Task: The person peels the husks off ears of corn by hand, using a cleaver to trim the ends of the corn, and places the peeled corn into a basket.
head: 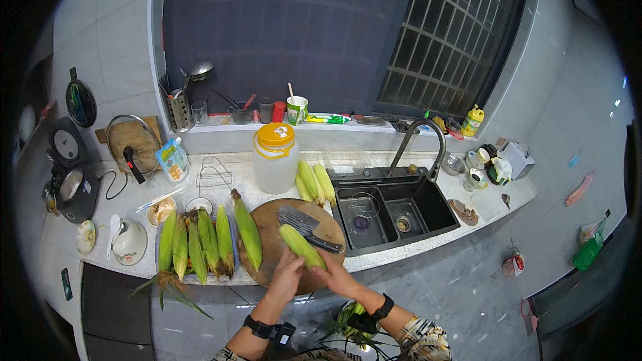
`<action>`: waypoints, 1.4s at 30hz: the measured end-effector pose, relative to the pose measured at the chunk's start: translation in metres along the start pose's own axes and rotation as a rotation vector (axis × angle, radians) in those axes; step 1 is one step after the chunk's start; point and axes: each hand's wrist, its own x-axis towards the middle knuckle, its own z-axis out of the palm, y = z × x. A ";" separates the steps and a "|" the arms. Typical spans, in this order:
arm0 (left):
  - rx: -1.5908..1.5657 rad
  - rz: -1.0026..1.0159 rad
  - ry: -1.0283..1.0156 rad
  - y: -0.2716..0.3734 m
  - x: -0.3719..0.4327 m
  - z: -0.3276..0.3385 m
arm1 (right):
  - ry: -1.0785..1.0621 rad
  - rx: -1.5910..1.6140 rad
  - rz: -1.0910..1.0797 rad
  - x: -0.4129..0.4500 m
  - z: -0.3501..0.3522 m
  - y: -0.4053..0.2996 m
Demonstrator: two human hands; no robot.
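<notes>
Both my left hand (287, 274) and my right hand (332, 274) hold one pale green ear of corn (300, 245) over the near part of a round wooden chopping board (266, 220). Behind it on the board lies a cleaver (301, 221) with a black handle. One unhusked ear (247, 233) rests along the board's left edge. Further left, several unhusked ears (198, 245) lie across a tray. Peeled ears (316, 183) lie behind the board, beside the sink.
A black double sink (401, 213) with a tall faucet (401, 145) is to the right. A large plastic jar (275, 165) with a yellow lid stands behind the board. Green husks (353, 313) are below the counter's front edge. Bowls and a rice cooker (77, 193) stand left.
</notes>
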 end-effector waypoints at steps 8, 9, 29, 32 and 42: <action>0.169 0.107 0.148 0.079 -0.034 -0.081 | 0.159 0.344 0.387 0.073 -0.033 0.057; 0.171 0.106 0.213 0.085 -0.036 -0.089 | 0.240 0.374 0.369 0.086 -0.037 0.067; 0.245 0.345 0.830 0.104 -0.024 -0.124 | 0.252 -0.282 0.245 0.282 -0.050 0.251; 0.244 0.362 0.844 0.101 -0.018 -0.115 | 0.128 -0.533 0.346 0.289 -0.035 0.255; 0.283 0.386 0.934 0.099 -0.015 -0.103 | 0.228 -0.684 0.229 0.288 -0.046 0.252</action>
